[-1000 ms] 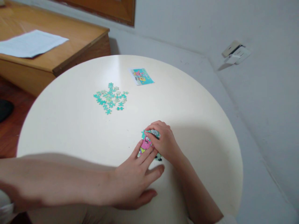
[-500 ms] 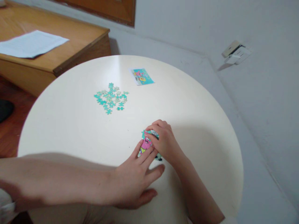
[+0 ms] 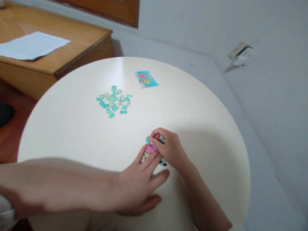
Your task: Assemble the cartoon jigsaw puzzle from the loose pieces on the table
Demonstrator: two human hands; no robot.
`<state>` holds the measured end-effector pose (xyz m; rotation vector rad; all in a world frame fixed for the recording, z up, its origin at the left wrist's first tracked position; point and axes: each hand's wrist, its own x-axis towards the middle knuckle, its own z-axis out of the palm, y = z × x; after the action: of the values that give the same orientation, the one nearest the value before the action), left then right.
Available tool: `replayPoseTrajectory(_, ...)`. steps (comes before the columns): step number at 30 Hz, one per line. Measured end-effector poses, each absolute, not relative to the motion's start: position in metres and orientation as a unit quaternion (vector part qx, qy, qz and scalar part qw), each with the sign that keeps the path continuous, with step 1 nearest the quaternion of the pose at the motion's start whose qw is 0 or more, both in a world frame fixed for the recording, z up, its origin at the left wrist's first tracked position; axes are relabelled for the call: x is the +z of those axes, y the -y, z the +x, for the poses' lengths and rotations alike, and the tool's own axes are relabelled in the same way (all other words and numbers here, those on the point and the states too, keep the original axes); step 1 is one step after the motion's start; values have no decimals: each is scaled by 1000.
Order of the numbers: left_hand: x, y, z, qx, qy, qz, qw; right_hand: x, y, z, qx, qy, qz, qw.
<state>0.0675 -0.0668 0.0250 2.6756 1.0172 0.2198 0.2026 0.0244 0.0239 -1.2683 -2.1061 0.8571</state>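
Note:
A small joined patch of jigsaw (image 3: 150,149), pink and teal, lies on the round cream table (image 3: 204,128) near its front. My left hand (image 3: 141,186) rests flat with fingers stretched out, the fingertips pressing on the patch's left edge. My right hand (image 3: 168,147) is curled over the patch's upper right, its fingers pinched together on a teal puzzle piece there. Much of the patch is hidden under both hands.
A heap of loose teal puzzle pieces (image 3: 114,102) lies further back on the left. A small picture card (image 3: 145,79) sits near the table's far edge. A wooden desk (image 3: 79,41) with white paper (image 3: 31,45) stands behind left. A wall socket (image 3: 243,53) is at right.
My right hand has drawn its fingers in tighter and slid slightly nearer over the patch. My left hand has stayed in place.

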Motion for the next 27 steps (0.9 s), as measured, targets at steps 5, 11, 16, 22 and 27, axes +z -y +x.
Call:
replayPoseTrajectory(5,25,66,67,80,-349,924,135,24,-25,206,368,732,-477,319)
replayPoseTrajectory(11,23,68,68,90,-344,926,129,25,-26,208,373,708,-477,363)
replayPoseTrajectory(16,23,68,69,94,-341,927,126,28,-23,206,365,741,-445,347)
replayPoseTrajectory(22,22,68,68,95,-344,924,134,26,-20,202,379,744,-456,308)
replayPoseTrajectory(27,21,69,69,101,-349,922,136,24,-22,197,371,758,-452,289)
